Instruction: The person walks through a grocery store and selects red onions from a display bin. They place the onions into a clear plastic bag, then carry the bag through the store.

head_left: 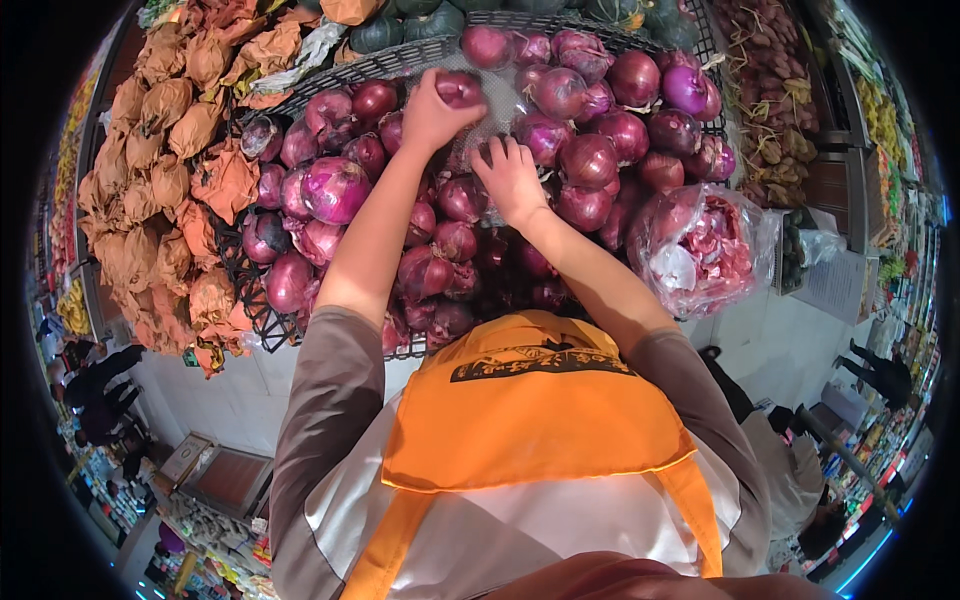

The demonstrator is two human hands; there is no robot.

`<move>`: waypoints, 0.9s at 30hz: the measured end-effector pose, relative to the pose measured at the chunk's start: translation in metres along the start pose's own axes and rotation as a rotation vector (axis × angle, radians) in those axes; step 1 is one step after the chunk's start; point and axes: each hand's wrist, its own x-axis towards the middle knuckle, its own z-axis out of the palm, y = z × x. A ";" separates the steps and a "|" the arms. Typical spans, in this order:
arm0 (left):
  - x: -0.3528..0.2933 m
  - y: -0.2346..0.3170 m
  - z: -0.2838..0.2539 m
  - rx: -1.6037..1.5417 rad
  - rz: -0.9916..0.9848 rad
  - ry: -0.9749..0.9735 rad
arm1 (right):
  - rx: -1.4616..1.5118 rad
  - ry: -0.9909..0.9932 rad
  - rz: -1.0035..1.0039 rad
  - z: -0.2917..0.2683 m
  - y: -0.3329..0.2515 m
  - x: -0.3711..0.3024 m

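Note:
A red onion (459,89) is in my left hand (438,115), its thumb and fingers closed around the sides, near the back of a heap of red onions (590,160). Closer to me and a little to the right, my right hand (510,182) lies palm down with its fingers apart. Its fingertips are near a pale mesh liner and the neighbouring onions; what lies under the palm is hidden. Between the two hands, the grey-white mesh liner (492,118) shows in a gap in the heap. The onions sit in a black plastic crate (415,52).
A clear plastic bag (705,250) of loose onion skins rests at the heap's right front. Paper-wrapped produce (150,190) is piled on the left. Dark green squashes (420,25) lie behind, and reddish-brown tubers (770,90) at the right. Other people (885,375) stand in the aisles.

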 end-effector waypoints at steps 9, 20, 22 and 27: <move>0.007 -0.032 0.052 -0.257 0.163 -0.338 | 0.432 0.400 0.183 -0.107 0.028 -0.079; -0.139 -0.004 0.012 0.557 0.003 -0.518 | 0.140 0.398 0.575 -0.079 0.118 -0.101; -0.146 -0.010 0.021 0.485 0.021 -0.401 | 0.112 0.384 0.566 -0.064 0.114 -0.103; -0.146 -0.015 0.021 0.036 -0.087 -0.125 | 0.275 0.375 0.538 -0.068 0.099 -0.118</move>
